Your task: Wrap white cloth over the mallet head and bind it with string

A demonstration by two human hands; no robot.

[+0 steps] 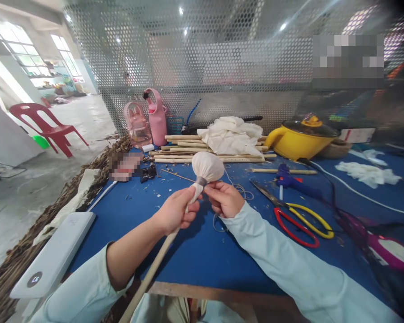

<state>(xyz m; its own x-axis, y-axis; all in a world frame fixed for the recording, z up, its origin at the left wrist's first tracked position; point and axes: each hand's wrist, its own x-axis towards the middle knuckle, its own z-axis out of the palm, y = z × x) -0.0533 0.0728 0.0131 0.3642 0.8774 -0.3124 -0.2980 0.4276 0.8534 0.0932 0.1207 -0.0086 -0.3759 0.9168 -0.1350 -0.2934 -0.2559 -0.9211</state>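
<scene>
My left hand point(178, 210) is wrapped round a long wooden stick point(152, 271) just below its head, with a twist of cloth under the fingers. Topping the stick is a round ball covered in off-white cloth point(208, 166), gathered at the neck. Grey string point(201, 181) is wound tightly round that neck. At the right side of the neck my right hand point(226, 198) pinches the string between thumb and forefinger, its other fingers curled. Loose loops of string point(244, 192) lie behind and below this hand. The stick slants down past the table's front edge.
Scissors point(283, 206) with red and yellow handles and a blue glue gun point(294, 184) lie to the right. Behind are wooden sticks point(185, 159), white cloth point(234, 134), a yellow pot point(301, 139) and a pink bottle point(157, 121). A white power bank point(55, 253) sits left.
</scene>
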